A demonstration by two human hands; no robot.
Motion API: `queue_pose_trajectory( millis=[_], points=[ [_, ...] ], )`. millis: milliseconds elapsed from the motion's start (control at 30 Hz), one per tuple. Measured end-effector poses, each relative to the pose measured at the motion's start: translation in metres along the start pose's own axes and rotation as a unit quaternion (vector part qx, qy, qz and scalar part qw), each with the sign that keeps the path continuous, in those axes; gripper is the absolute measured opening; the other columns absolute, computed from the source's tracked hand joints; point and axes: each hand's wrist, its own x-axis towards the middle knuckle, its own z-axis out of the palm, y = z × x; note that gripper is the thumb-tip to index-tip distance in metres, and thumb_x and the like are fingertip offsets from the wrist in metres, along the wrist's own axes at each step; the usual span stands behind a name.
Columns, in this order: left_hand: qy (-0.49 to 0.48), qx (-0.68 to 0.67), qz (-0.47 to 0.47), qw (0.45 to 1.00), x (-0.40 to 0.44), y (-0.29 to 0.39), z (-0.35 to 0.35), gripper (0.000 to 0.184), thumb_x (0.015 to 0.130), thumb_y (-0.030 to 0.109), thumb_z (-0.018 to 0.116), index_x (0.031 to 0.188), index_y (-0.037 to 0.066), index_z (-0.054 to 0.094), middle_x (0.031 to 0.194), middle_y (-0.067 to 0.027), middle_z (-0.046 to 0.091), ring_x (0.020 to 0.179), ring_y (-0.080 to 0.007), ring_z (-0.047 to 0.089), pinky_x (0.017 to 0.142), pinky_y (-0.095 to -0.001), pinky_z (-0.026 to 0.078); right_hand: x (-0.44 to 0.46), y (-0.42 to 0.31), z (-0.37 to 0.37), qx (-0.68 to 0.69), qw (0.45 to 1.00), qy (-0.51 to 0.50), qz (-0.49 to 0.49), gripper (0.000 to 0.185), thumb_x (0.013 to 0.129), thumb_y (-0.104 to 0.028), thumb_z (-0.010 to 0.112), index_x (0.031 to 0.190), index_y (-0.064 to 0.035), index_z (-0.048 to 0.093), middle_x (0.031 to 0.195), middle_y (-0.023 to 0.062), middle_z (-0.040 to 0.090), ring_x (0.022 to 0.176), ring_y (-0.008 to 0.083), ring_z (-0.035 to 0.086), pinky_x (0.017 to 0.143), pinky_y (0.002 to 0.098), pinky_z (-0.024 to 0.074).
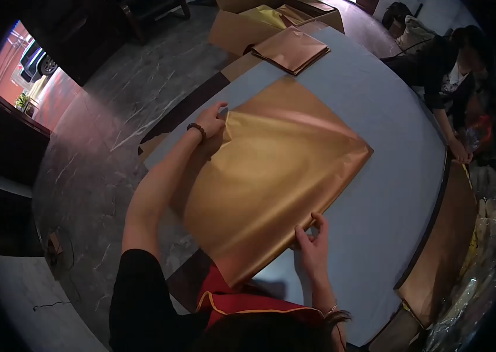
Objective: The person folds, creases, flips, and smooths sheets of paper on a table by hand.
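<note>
A large shiny gold sheet [260, 170], which looks like foil or wrapping paper, lies at an angle on the table with its near corner past the edge. My left hand [210, 126], with a beaded bracelet at the wrist, is closed on the sheet's upper left edge, where the material puckers. Thumb and fingers of my right hand [314, 240] pinch the lower right edge. Copper tones show along the far and right parts of the sheet. Beyond it rests a folded stack of copper-coloured sheets [292, 50].
Under the sheet is a table with a pale cover [400, 135]. An open cardboard box [230, 32] with gold material stands behind it. At the right, a person [453, 88] has a hand near a brown panel [444, 234]. Clear plastic wrapping [468, 305] lies at the lower right.
</note>
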Motion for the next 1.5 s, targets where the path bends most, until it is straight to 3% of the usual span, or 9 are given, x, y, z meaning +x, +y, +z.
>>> queue_pose_trajectory(
  millis=[67,267,400,500,567,700,933,1067,1500],
  points=[
    [-0.001,0.004,-0.002,1.0,0.0,0.002,-0.001,0.059,0.077,0.006,0.057,0.134,0.012,0.039,0.084,-0.0107,0.06,0.079,-0.0203,0.057,0.072,-0.0322,0.046,-0.009,0.004,0.001,-0.07,0.993,-0.04,0.086,0.04,0.086,-0.011,0.059,0.121,-0.0006,0.042,0.104,0.0107,0.052,0.068,0.0113,0.057,0.056,0.0242,0.0489],
    [-0.021,0.015,-0.03,0.999,0.003,0.004,-0.001,0.061,0.076,0.005,0.055,0.134,0.013,0.038,0.087,-0.012,0.06,0.081,-0.0213,0.057,0.072,-0.0328,0.046,-0.025,0.034,-0.001,0.015,0.993,-0.073,0.093,0.033,0.086,-0.009,0.059,0.115,0.0007,0.049,0.093,0.0079,0.056,0.074,0.0115,0.06,0.062,0.0248,0.0522],
    [-0.003,0.032,-0.005,0.999,0.002,0.003,0.0,0.064,0.075,0.004,0.056,0.135,0.013,0.037,0.089,-0.0126,0.06,0.081,-0.022,0.058,0.071,-0.0335,0.047,-0.02,0.029,-0.016,0.029,0.994,-0.028,0.098,0.027,0.086,-0.003,0.055,0.112,0.0013,0.05,0.085,0.0056,0.056,0.065,0.0101,0.056,0.059,0.0243,0.0501],
    [-0.029,0.03,-0.025,0.999,-0.007,0.016,0.005,0.067,0.068,0.006,0.061,0.131,0.012,0.041,0.112,-0.0168,0.059,0.103,-0.0294,0.057,0.088,-0.0347,0.045,-0.017,0.016,-0.039,0.013,0.997,0.001,0.078,0.025,0.085,-0.003,0.054,0.11,0.0004,0.051,0.081,0.0053,0.057,0.066,0.0103,0.055,0.059,0.0243,0.0472],
    [-0.069,0.033,-0.007,0.997,-0.019,0.028,0.009,0.073,0.072,0.002,0.061,0.138,0.013,0.032,0.091,-0.0121,0.062,0.081,-0.0208,0.06,0.07,-0.033,0.049,-0.016,0.0,-0.056,0.019,0.996,0.023,0.083,0.026,0.083,-0.003,0.055,0.109,-0.0004,0.052,0.082,0.0053,0.058,0.07,0.0095,0.054,0.061,0.0249,0.0456],
    [-0.105,-0.059,-0.002,0.993,-0.039,0.037,0.04,0.08,0.073,0.003,0.063,0.141,0.009,0.023,0.083,-0.0092,0.061,0.075,-0.0172,0.059,0.069,-0.0299,0.048,-0.005,0.004,-0.119,-0.094,0.992,0.063,0.051,0.025,0.081,-0.007,0.056,0.106,-0.0025,0.056,0.079,0.0001,0.053,0.069,0.0077,0.048,0.06,0.0232,0.0411],
    [-0.109,-0.203,-0.002,0.973,-0.087,0.069,0.095,0.082,0.074,0.005,0.063,0.143,0.009,0.02,0.079,-0.0069,0.059,0.071,-0.0147,0.057,0.067,-0.0291,0.047,0.018,-0.023,-0.206,-0.137,0.984,0.074,0.087,0.029,0.08,-0.008,0.054,0.11,-0.0067,0.055,0.092,-0.0015,0.053,0.071,0.007,0.047,0.061,0.0224,0.0397],
    [-0.101,-0.168,-0.035,0.98,-0.113,0.096,0.111,0.081,0.073,0.004,0.063,0.142,0.007,0.02,0.078,-0.0081,0.06,0.071,-0.0148,0.058,0.065,-0.0288,0.047,0.035,-0.037,-0.243,-0.179,0.978,0.049,0.099,0.032,0.08,-0.01,0.053,0.112,-0.0077,0.054,0.096,-0.0015,0.055,0.076,0.0074,0.049,0.064,0.023,0.04],
    [-0.162,-0.346,-0.106,0.918,-0.167,0.127,0.159,0.079,0.08,-0.005,0.053,0.144,0.01,0.008,0.08,-0.0093,0.059,0.064,-0.0139,0.059,0.057,-0.0268,0.053,0.088,-0.068,-0.317,-0.329,0.935,-0.01,0.13,0.023,0.077,-0.009,0.054,0.1,-0.007,0.056,0.082,-0.0011,0.052,0.07,0.0102,0.048,0.064,0.0251,0.041]
  ],
)
